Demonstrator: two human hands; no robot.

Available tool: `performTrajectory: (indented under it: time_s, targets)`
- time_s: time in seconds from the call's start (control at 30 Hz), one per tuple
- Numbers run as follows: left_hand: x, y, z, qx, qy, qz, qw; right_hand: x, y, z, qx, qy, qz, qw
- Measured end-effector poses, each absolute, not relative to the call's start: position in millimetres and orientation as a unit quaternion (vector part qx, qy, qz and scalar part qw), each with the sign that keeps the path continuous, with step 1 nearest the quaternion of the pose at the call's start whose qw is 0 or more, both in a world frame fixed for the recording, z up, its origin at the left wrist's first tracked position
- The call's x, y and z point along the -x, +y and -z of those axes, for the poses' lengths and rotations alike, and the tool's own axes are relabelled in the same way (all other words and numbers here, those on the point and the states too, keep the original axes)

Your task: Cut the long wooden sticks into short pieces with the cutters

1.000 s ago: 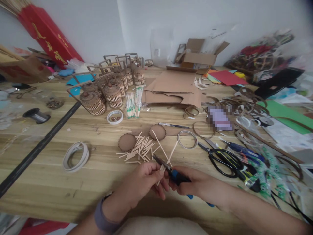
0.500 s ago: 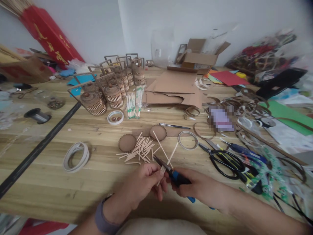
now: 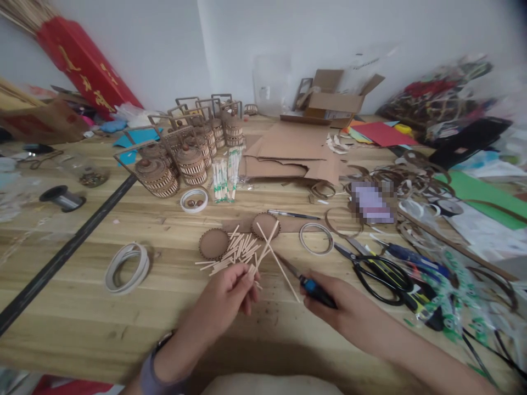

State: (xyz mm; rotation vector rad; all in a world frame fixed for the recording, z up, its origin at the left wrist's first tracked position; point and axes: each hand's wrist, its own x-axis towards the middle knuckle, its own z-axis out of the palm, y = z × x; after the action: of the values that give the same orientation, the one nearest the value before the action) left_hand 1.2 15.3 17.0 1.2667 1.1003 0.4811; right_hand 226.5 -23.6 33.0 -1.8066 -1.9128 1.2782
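My left hand (image 3: 234,291) is closed, thumb and fingertips pinching thin pale wooden sticks (image 3: 267,248) that point up and to the right. My right hand (image 3: 329,299) wraps round the blue-and-black handles of pliers (image 3: 315,291); their long pointed metal jaws aim up-left, apart from the sticks in the left hand. One long loose stick (image 3: 284,267) lies slanted on the table between the hands. Beyond the left hand is a pile of short cut sticks (image 3: 242,249). Two round cardboard pieces with notched rims, a left disc (image 3: 213,244) and a right disc (image 3: 265,224), lie beside the pile.
Black-handled scissors (image 3: 381,280) and other tools lie to the right, beside a tape ring (image 3: 316,239). White rolls (image 3: 127,269) sit at left. Several small lidded baskets (image 3: 192,164) with handles stand behind, near cardboard sheets (image 3: 288,142) and wrapped sticks (image 3: 224,178).
The pliers have drawn away from the sticks and moved slightly right. My left hand has shifted left and up with its sticks, toward the pile.
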Motion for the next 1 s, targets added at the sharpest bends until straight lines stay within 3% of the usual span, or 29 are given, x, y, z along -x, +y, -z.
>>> performTrajectory:
  time_s: [0.2,0.5,0.67,0.77,1.0]
  targets:
    - [-12.9,15.2,-22.7,-0.701,0.494,-0.156,0.49,-211.7,-18.8,-24.7,0.554,-0.777,-0.141,0.263]
    - [-18.6,6.9,4.4,-0.754,0.539,-0.155,0.342,-187.1,-8.2,1.3,0.643,-0.752,-0.004,0.141]
    - [-25.2,7.5,7.3,-0.723,0.552,-0.207,0.36,-174.4,-6.4,0.9,0.68,-0.725,0.024,0.111]
    - [-22.9,13.2,0.9,-0.712,0.554,-0.213,0.375,-177.5,-1.5,-2.6,0.691,-0.715,-0.018,0.109]
    - [-9.9,31.1,-10.1,-0.573,0.488,-0.188,0.631,-213.4,5.3,-31.1,0.67,-0.688,-0.217,0.174]
